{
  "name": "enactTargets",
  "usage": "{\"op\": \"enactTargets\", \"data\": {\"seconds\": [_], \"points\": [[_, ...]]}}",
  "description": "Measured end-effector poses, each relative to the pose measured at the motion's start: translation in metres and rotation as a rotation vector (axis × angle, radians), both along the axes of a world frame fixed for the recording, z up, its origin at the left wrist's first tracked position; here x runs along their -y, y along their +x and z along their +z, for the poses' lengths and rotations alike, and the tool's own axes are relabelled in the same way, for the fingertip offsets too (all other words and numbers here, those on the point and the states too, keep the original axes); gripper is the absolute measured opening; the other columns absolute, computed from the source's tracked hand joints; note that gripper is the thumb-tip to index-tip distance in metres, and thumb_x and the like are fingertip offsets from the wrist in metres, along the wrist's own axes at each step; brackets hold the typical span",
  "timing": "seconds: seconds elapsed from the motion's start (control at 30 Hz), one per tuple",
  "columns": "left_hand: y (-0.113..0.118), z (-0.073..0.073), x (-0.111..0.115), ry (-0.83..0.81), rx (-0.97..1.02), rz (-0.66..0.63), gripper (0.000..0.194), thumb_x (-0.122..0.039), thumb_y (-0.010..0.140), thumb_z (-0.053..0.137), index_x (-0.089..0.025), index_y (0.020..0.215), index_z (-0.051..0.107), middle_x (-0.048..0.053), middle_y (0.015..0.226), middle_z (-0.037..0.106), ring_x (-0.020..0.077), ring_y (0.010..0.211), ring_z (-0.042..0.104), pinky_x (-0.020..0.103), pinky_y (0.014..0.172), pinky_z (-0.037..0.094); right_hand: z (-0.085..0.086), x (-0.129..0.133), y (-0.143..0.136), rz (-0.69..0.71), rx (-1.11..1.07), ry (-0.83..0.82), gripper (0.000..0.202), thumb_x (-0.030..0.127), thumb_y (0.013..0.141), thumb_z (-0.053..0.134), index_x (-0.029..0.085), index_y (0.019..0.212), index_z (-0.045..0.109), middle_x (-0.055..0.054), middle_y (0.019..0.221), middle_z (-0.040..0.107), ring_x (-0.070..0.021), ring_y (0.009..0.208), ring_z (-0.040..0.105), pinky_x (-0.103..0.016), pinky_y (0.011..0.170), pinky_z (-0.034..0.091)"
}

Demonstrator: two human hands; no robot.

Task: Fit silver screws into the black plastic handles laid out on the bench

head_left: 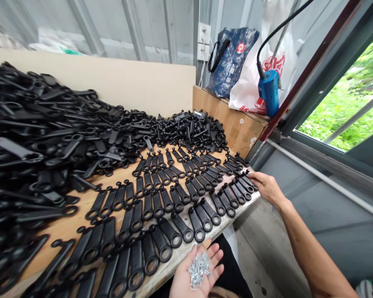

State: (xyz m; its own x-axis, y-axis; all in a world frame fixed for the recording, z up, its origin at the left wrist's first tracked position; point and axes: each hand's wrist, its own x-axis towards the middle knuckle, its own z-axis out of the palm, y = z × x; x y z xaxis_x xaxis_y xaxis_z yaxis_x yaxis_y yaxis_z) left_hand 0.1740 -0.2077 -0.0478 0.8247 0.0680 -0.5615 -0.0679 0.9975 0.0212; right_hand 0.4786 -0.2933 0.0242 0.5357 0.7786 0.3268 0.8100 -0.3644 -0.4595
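Note:
My left hand (184, 273) is palm up at the table's front edge, fingers outstretched, holding a heap of small silver screws (199, 269); too tiny to make out their threads. Farther right, my right hand (265, 186) reaches to the end of the front row, its fingertips pinched at the knobbed top of a black crank-like lever (248, 180). What lies between those fingertips is hidden. Several rows of the same black levers (166, 234) cover the table, ring ends toward me and knobbed ends away.
A large pile of loose black levers (59, 120) fills the left and back, against a cardboard panel (143, 87). A wooden box (230, 128) carries a blue bag (233, 62) and a white plastic bag (245, 93). A blue corded tool (270, 93) hangs near the window.

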Motion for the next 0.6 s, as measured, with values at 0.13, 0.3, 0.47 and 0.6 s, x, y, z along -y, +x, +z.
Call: {"op": "enactTargets", "data": {"seconds": [0.13,0.3,0.47,0.6], "points": [[0.0,-0.003,-0.002,-0.005,-0.006,0.011,0.026,-0.028,0.078,0.05,-0.011,0.09,0.066,0.013,0.094,0.067,0.0274,0.094,0.059,0.041,0.082,0.043,-0.011,-0.009,0.014,-0.075,-0.064,0.0,0.018,0.023,0.076,0.047,0.018,0.084,0.063,0.0,0.068,0.064,-0.0128,0.059,0.058,-0.022,0.058,0.043],[-0.001,-0.006,0.001,0.007,-0.002,0.022,0.026,-0.029,0.077,0.051,-0.012,0.093,0.065,0.014,0.098,0.066,0.0284,0.096,0.058,0.042,0.083,0.042,-0.032,-0.022,0.024,-0.073,0.034,-0.033,0.019,0.024,0.077,0.048,0.019,0.085,0.064,-0.002,0.076,0.066,-0.015,0.068,0.061,-0.023,0.063,0.044],[-0.003,-0.009,-0.001,0.022,0.018,0.023,0.026,-0.027,0.078,0.05,-0.013,0.095,0.064,0.013,0.099,0.065,0.0281,0.098,0.057,0.042,0.085,0.041,-0.039,-0.029,0.021,-0.034,0.098,-0.063,0.019,0.024,0.079,0.047,0.019,0.08,0.065,-0.003,0.081,0.066,-0.0166,0.077,0.06,-0.025,0.07,0.044],[-0.003,-0.01,0.0,0.044,0.007,0.015,0.025,-0.026,0.078,0.05,-0.013,0.095,0.064,0.013,0.099,0.065,0.0279,0.097,0.057,0.042,0.084,0.041,-0.039,-0.034,0.017,-0.023,0.141,-0.1,0.018,0.024,0.079,0.047,0.021,0.081,0.065,-0.003,0.083,0.066,-0.0173,0.078,0.059,-0.026,0.07,0.043]]}}
